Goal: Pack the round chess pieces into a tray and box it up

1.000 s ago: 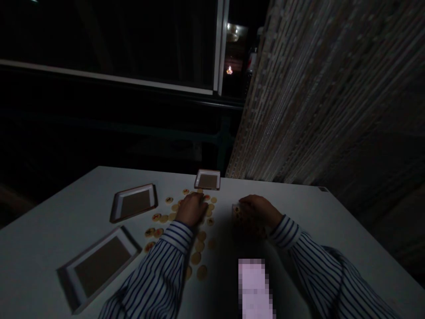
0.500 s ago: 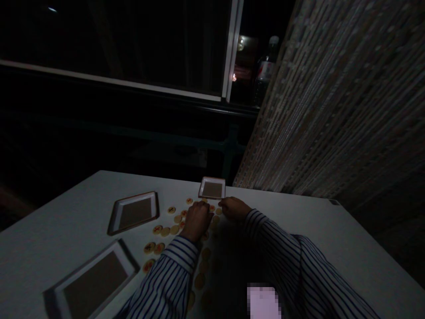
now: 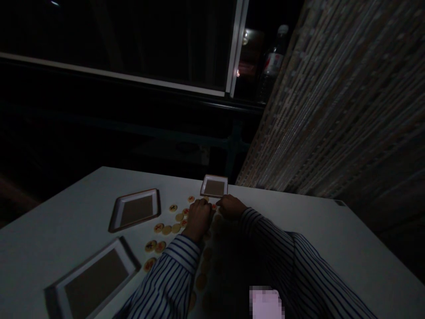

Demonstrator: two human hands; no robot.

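Note:
Several small round yellow discs [image 3: 166, 230] with red or dark marks lie scattered on a white table [image 3: 66, 221]. My left hand [image 3: 198, 218] rests knuckles-up on the discs in the middle, fingers curled over them. My right hand [image 3: 230, 206] sits just to its right, fingers bent down onto discs in front of a small square tray [image 3: 214, 187]. Both arms wear striped sleeves. The light is very dim, and what either hand holds is hidden.
A rectangular tray [image 3: 135, 208] lies left of the discs, and a larger tray [image 3: 91, 279] sits at the near left. A bottle [image 3: 271, 62] stands on the dark window ledge behind. A woven blind [image 3: 332, 97] hangs on the right.
My right hand has moved left from the table's middle right to meet my left hand by the small tray. The left hand edged slightly forward. The view shifted a little.

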